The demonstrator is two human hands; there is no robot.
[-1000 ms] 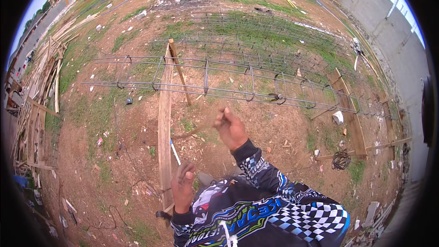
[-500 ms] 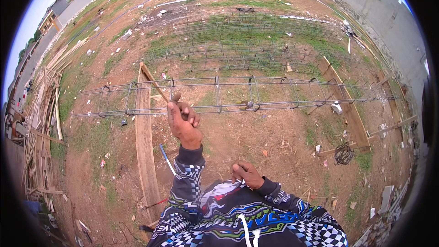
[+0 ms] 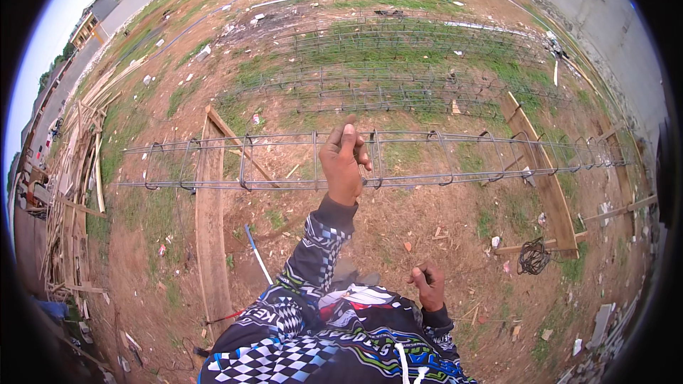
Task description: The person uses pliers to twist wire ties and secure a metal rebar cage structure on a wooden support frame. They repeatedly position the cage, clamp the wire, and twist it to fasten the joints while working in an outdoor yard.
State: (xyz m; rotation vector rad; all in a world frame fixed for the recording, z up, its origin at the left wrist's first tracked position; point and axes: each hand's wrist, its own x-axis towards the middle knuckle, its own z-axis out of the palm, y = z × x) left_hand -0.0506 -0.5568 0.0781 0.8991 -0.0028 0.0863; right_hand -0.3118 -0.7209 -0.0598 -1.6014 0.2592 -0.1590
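Observation:
A long steel rebar cage (image 3: 376,160) of thin rods and square stirrups lies across in front of me, resting on wooden supports. Over its middle is my left hand (image 3: 345,160), fingers curled and thumb pressed against them, at the far rods. Whatever it grips is too small or hidden to make out. My right hand (image 3: 428,286) hovers low near my body, to the right and apart from the cage. Its fingers are bent in with the thumb against them, and their contents cannot be made out.
A wooden plank (image 3: 211,242) supports the cage at left, another board (image 3: 544,171) at right. Beside that board lies a coil of dark wire (image 3: 532,257). A blue-and-white rod (image 3: 257,252) lies near the left plank. More rebar cages (image 3: 384,92) lie beyond; timber (image 3: 75,206) is piled at far left.
My left hand has moved right along the cage, from near the left plank to its middle. My right hand has shifted right and slightly nearer my body. The view has turned a little.

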